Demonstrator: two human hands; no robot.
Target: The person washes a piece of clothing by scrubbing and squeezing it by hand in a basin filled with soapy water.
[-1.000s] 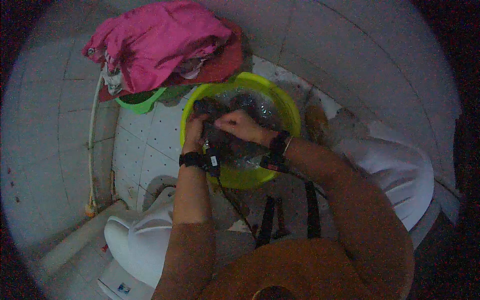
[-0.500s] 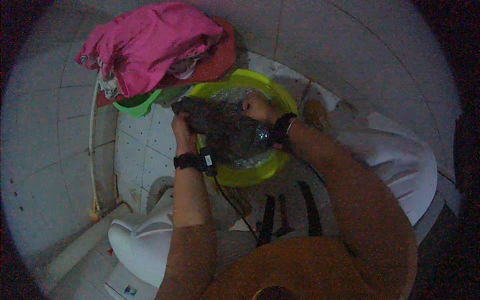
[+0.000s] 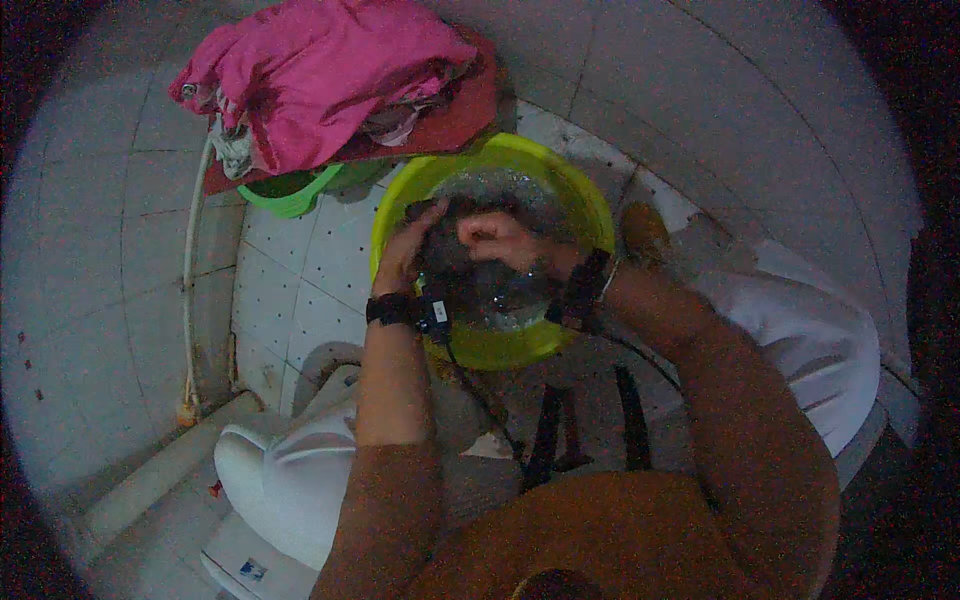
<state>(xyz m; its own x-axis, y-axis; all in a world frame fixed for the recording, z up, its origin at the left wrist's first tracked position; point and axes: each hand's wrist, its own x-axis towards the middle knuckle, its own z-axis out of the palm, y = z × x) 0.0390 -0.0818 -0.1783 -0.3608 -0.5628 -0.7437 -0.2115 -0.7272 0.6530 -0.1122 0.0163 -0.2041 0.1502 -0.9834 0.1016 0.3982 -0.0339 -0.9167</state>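
A yellow-green basin [image 3: 595, 200] holds sudsy water and a dark wet cloth [image 3: 455, 265], partly sunk in it. On the basin's left side, my left hand [image 3: 408, 248] is closed on the cloth's edge, its thumb toward the far side. My right hand [image 3: 505, 240] is curled into a fist over the middle of the basin, pressing and gripping the same cloth. Its fingers are slightly blurred, and the cloth inside them is mostly hidden. Both wrists carry black bands; a small black device with a cable sits at the left one.
Beyond the basin, a pink garment [image 3: 330, 85] is heaped on a red board [image 3: 475, 105], with a green tub [image 3: 295, 195] beneath. A pale pipe [image 3: 190, 290] runs along the left wall. Dotted tiles [image 3: 275, 290] cover the floor. White fabric [image 3: 810, 340] covers my right leg.
Both hands have lowered the dark cloth into the water. My right hand has shifted slightly left and curled tighter; the two hands are closer together. The view has shifted a little.
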